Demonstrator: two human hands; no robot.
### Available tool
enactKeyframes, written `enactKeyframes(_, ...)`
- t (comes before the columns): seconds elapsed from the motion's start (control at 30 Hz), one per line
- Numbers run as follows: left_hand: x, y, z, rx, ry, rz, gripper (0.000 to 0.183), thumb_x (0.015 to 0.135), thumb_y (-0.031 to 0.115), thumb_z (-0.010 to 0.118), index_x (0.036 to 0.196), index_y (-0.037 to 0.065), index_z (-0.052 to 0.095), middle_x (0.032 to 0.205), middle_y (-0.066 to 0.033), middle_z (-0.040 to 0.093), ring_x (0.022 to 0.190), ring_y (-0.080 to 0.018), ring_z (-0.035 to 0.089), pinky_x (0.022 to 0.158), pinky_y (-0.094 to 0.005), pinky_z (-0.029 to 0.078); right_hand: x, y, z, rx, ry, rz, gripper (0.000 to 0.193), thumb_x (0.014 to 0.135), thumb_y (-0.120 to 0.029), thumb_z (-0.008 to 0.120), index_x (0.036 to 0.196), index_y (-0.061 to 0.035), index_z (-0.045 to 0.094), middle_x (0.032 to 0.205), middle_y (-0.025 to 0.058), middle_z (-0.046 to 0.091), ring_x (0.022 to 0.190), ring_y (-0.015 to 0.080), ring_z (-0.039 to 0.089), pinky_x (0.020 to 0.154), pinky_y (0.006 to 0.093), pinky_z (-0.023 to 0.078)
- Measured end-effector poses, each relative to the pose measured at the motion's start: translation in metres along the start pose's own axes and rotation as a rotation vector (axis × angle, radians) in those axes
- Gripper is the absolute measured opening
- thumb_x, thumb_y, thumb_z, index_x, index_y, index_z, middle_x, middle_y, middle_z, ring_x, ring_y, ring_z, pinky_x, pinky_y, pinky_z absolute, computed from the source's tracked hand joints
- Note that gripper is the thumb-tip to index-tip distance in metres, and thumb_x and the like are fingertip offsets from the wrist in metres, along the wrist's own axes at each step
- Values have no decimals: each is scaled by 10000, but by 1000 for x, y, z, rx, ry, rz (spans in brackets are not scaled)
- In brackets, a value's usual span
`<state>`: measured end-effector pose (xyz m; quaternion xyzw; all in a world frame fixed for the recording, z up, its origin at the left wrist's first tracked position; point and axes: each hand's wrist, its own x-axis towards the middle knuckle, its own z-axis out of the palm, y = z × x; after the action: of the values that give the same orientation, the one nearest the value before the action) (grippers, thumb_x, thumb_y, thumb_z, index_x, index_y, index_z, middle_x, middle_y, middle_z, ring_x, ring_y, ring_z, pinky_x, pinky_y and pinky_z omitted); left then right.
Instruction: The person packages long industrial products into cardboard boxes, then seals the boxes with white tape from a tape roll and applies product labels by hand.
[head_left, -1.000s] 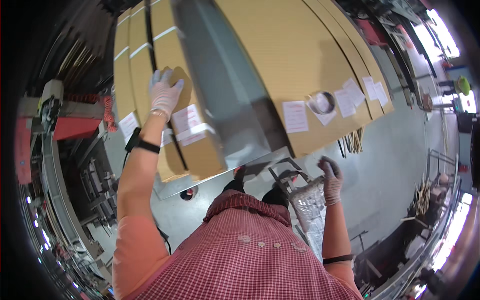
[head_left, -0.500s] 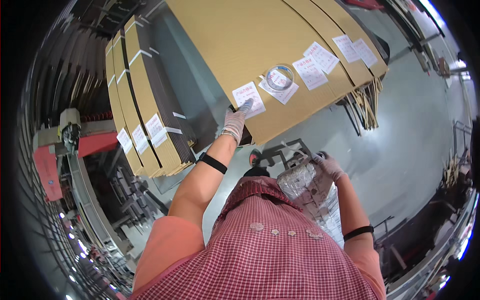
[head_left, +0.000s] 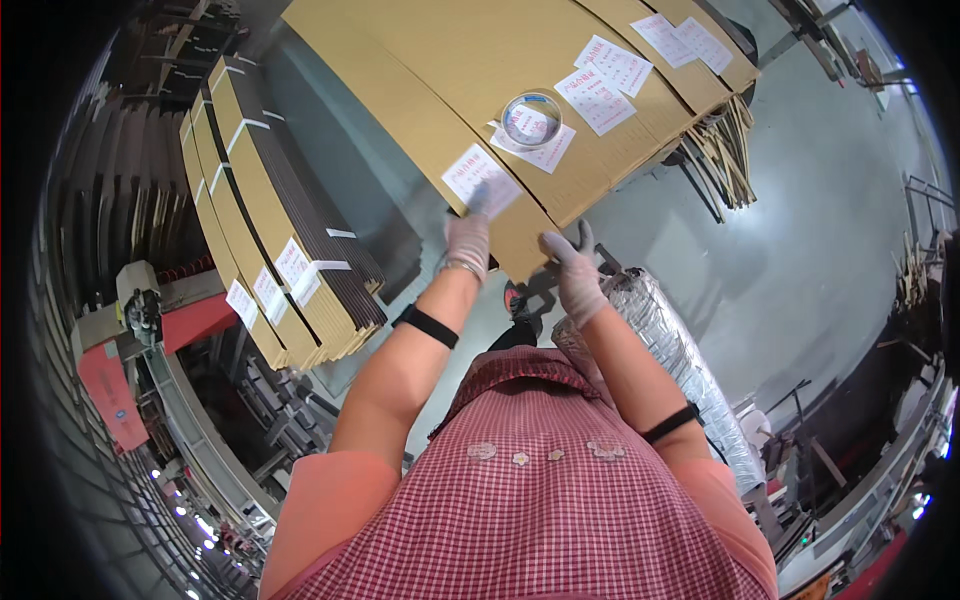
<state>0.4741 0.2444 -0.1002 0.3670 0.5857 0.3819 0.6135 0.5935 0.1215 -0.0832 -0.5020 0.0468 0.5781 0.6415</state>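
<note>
My gloved left hand (head_left: 468,238) grips the near left edge of a flat brown cardboard sheet (head_left: 518,232), its grey fingertips on top over a white label with red print (head_left: 470,172). What lies under the edge is hidden. At this sheet's near right corner is my gloved right hand (head_left: 576,272), fingers apart, one fingertip at the cardboard's edge. A narrow dark gap separates the sheet from the cardboard stack (head_left: 590,165) beside it. On that stack lies a clear roll of tape (head_left: 532,121) over a label, with more labels (head_left: 597,100) to its right.
Strapped cardboard bundles (head_left: 270,190) with labels stand at the left. A silver-wrapped bulky object (head_left: 660,325) is beside my right forearm. Red and grey machinery (head_left: 110,390) is at far left. Grey floor (head_left: 800,240) stretches to the right.
My right hand has left the silver-wrapped object and come up left to the cardboard's corner. A gap now shows between the sheet under my left hand and its neighbour. The view has shifted slightly.
</note>
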Motion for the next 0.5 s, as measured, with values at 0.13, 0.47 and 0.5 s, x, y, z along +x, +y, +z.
enactKeyframes(0.13, -83, -24, 35, -254, 85, -62, 380, 863, 131, 715, 1163, -42, 560, 1111, -89, 636, 970, -177, 614, 848, -324, 510, -46, -7, -70, -44, 80, 60, 864, 783, -183, 712, 1467, 17, 222, 1232, 171, 545, 1115, 244, 559, 935, 346, 477)
enactKeyframes(0.47, -143, -59, 48, -374, 16, -185, 612, 833, 159, 753, 1287, 35, 362, 1052, -98, 616, 949, -177, 611, 820, -322, 530, -59, -120, -106, -1804, -119, 241, 650, 793, -335, 727, 1321, -24, 511, 1156, 160, 647, 925, 316, 661, 866, 388, 512)
enactKeyframes(0.5, -145, -57, 48, -352, 27, -221, 659, 830, 209, 758, 1302, 24, 336, 1088, -106, 609, 965, -188, 608, 828, -324, 523, -51, -132, -77, -1832, -47, 35, 601, 812, -326, 702, 1307, -36, 522, 1177, 170, 629, 968, 340, 639, 885, 402, 498)
